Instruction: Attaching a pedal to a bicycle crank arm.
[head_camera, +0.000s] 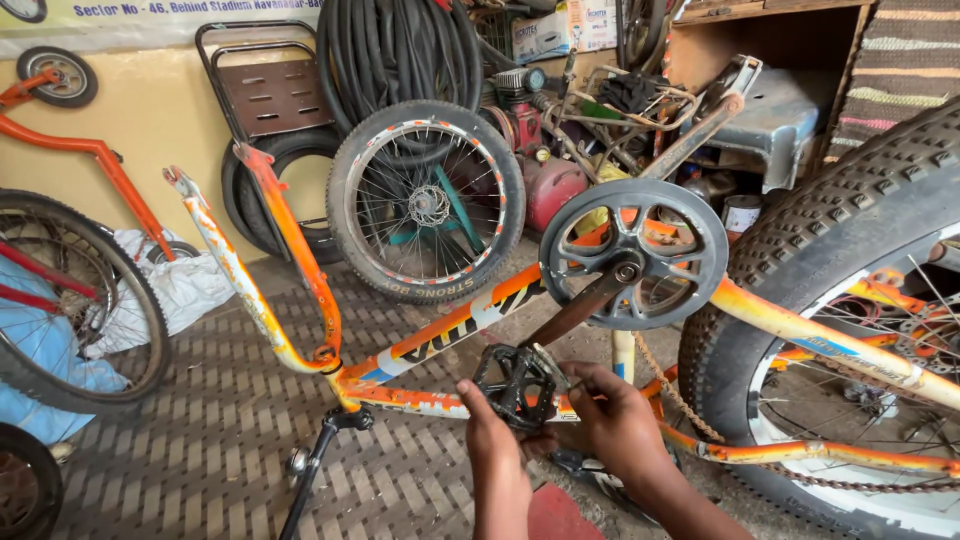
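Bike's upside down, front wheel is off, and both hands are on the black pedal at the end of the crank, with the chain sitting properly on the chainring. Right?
Not quite: the head view shows the chain hanging slack below the chainring, not seated on it. The rest holds: the orange bike frame is inverted, its fork has no wheel, and the left hand and right hand are on the black pedal.

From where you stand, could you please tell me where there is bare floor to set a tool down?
The ribbed mat lies bare between the old wheel and the orange frame. It is crowded behind the leaning wheel, and around both hands on the pedal.
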